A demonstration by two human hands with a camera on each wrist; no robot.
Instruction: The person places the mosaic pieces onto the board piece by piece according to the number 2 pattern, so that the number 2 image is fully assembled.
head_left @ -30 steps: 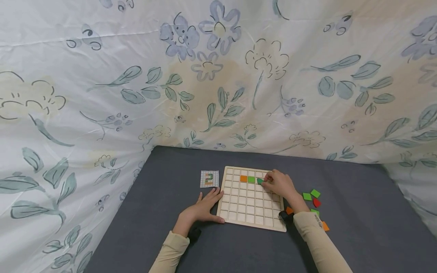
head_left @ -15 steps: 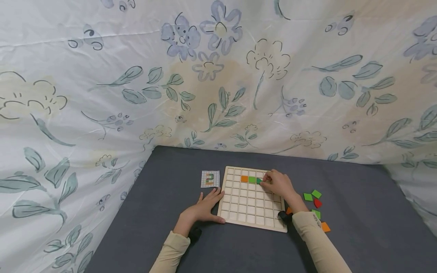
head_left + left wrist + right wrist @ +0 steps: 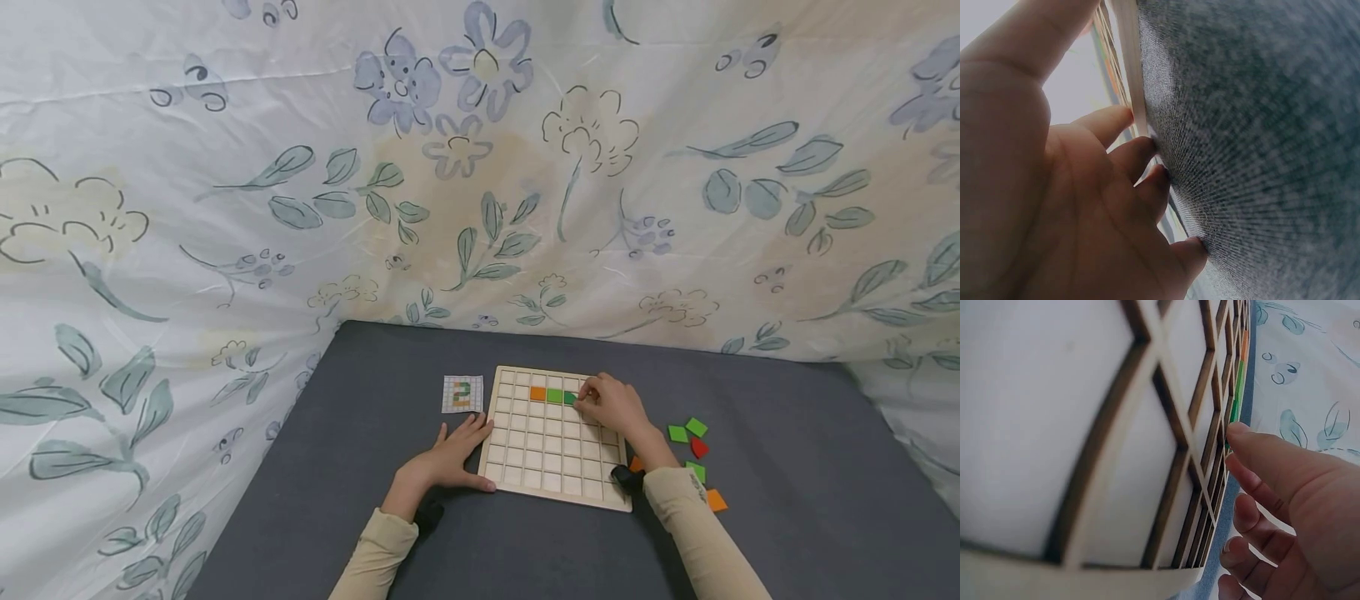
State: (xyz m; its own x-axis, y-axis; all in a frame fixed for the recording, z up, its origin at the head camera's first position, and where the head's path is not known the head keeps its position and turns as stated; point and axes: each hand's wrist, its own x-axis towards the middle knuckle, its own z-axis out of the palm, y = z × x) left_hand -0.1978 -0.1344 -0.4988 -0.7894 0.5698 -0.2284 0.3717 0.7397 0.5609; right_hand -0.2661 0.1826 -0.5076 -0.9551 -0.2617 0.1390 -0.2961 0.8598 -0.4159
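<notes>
A wooden grid board (image 3: 534, 458) lies on the dark cloth. In its second row from the far edge sit an orange tile (image 3: 537, 393), a light green tile (image 3: 554, 396) and a dark green tile (image 3: 570, 399), side by side. My right hand (image 3: 613, 406) has thumb and forefinger at the right part of the dark green tile, pinching it in its cell; the fingertips partly hide it. Along the board's left edge rests my left hand (image 3: 447, 458), fingers spread and thumb near the front corner. The left wrist view shows its fingertips touching the board's side (image 3: 1130, 56) and the cloth.
A small printed grid card (image 3: 462, 394) lies left of the board. To the right are loose light green tiles (image 3: 678, 434), a red piece (image 3: 699, 448) and orange tiles (image 3: 717, 500), some partly behind the right forearm. A floral curtain (image 3: 480, 208) hangs beyond the table.
The dark green tile, tilted in my right fingers a second ago, has come down flat into the cell beside the light green one. My left hand stays on the board's edge.
</notes>
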